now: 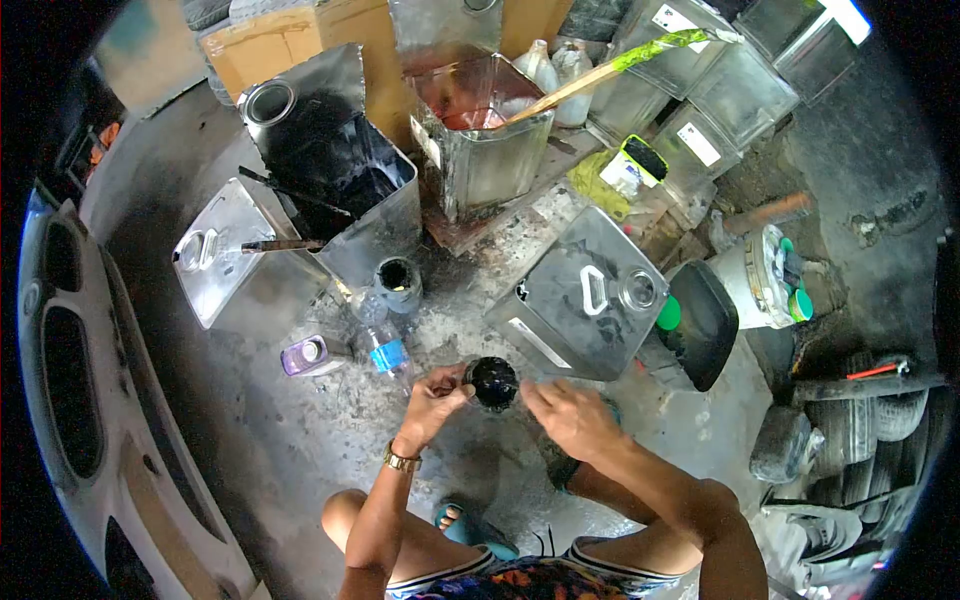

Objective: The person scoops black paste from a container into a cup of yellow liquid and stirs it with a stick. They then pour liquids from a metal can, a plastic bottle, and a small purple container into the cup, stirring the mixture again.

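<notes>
Steadying the small round container with the glossy black inside [493,384] is your left hand [441,392], its thumb and fingers closed on the near-left part of the rim. The container sits between your two hands, ahead of your knees and over the grey concrete floor [290,440]; whether its base touches the floor, you cannot tell from above. It lies just to the right of your left hand and just to the left of your right hand [530,400], so the left one is nearer, being already in contact. Your right hand comes in from the other side with its fingers curled and pointing at the rim; it is blurred, and you cannot tell whether it pinches anything or touches the edge. The mouth is round and faces up toward you, so from this angle no long axis shows across it. Beyond your left hand stand the clear plastic bottle with a blue label [388,354] and, farther out, the grey jar with a dark mouth [399,288]. Beyond your right hand is the square silver metal can with a top handle [556,285], apart from your fingers.
</notes>
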Demonstrator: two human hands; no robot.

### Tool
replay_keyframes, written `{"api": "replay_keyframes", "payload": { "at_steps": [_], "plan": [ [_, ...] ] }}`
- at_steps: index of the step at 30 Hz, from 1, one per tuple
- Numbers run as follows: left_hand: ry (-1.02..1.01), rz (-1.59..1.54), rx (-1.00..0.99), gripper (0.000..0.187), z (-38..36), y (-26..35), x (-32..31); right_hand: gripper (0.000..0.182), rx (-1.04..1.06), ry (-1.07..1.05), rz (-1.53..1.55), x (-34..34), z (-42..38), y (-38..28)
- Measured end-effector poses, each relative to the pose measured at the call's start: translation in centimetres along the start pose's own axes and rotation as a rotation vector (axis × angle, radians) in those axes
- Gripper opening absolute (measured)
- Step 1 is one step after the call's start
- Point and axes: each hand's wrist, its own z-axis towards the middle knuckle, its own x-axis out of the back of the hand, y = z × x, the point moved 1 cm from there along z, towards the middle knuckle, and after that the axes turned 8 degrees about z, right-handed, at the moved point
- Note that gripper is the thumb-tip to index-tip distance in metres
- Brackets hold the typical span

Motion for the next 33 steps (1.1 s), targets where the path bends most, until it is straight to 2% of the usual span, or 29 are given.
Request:
{"api": "replay_keyframes", "payload": {
  "at_steps": [4, 6, 7, 10, 11, 12, 14, 15, 17, 18, 21, 23, 24, 27, 29, 30, 31, 32, 33],
  "plan": [
    [-0.003, 0.09, -0.063, 0.042, 0.1, 0.1, 0.0, 0.034, 0.081, -0.039, -0.059, -1.5, 0.5, 0.2],
    [0.008, 0.112, -0.041, 0.042, -0.2, 0.6, 0.1, 0.031, 0.036, 0.073, 0.058, 0.3, 0.1, 0.1],
    [0.006, 0.077, -0.054, 0.042, -0.4, 1.2, -0.2, 0.03, -0.045, -0.037, 0.074, 1.1, 0.2, -0.5],
    [0.008, 0.075, -0.068, 0.042, -0.2, 1.2, -0.5, 0.033, -0.091, -0.098, 0.065, -1.7, 0.3, 0.1],
    [0.017, 0.215, -0.035, 0.042, 0.0, 0.8, 0.0, 0.038, -0.056, -0.058, 0.049, -2.0, 0.1, 0.0],
    [0.024, 0.217, -0.033, 0.042, 0.2, 0.7, 0.4, 0.038, -0.049, -0.058, 0.053, -1.8, 0.4, 0.0],
    [-0.011, 0.083, -0.041, 0.043, 0.2, 0.3, 0.4, 0.047, -0.121, 0.048, 0.124, -0.9, 0.4, -0.2],
    [-0.01, -0.027, 0.005, 0.044, 0.2, 0.5, 0.2, 0.047, -0.127, 0.046, 0.117, -1.5, 0.1, -0.1],
    [-0.012, -0.043, 0.054, 0.046, 0.7, -0.3, 0.8, 0.06, -0.167, 0.045, 0.043, -3.8, 0.2, -0.2],
    [-0.011, -0.054, 0.115, 0.048, 0.7, -0.7, 1.2, 0.06, -0.158, 0.043, 0.046, -4.3, 0.5, -0.7],
    [-0.019, -0.083, 0.072, 0.047, 1.2, -2.0, 1.8, 0.08, -0.373, -0.157, 0.227, -5.6, 1.0, -2.1],
    [-0.023, -0.006, 0.064, 0.048, 1.6, -3.4, 2.9, 0.08, -0.393, -0.101, 0.311, -5.3, 0.5, -2.5],
    [-0.034, 0.07, 0.05, 0.05, 1.8, -4.3, 3.5, 0.081, -0.418, -0.039, 0.389, -4.8, 0.0, -2.6],
    [0.052, 0.117, 0.06, 0.052, 1.9, -6.4, 4.8, 0.082, -0.444, -0.09, 0.469, -1.0, -2.9, -2.1],
    [0.01, 0.139, 0.111, 0.053, 3.1, -11.6, 6.8, 0.074, -0.393, -0.058, 0.761, 3.2, -5.5, -0.4],
    [-0.049, 0.163, 0.152, 0.053, 2.7, -13.5, 7.6, 0.069, -0.471, -0.032, 0.827, 4.7, -7.3, 1.5],
    [-0.059, 0.053, 0.218, 0.052, 2.0, -13.8, 7.8, 0.063, -0.55, -0.008, 0.889, 6.0, -9.2, 3.7],
    [-0.029, 0.044, 0.237, 0.052, 1.5, -15.0, 8.4, 0.06, -0.75, 0.025, 0.788, 7.3, -10.9, 5.9],
    [-0.036, 0.092, 0.261, 0.052, 1.5, -17.1, 9.2, 0.06, -0.691, 0.164, 0.734, 9.1, -11.8, 7.8]
  ]
}}
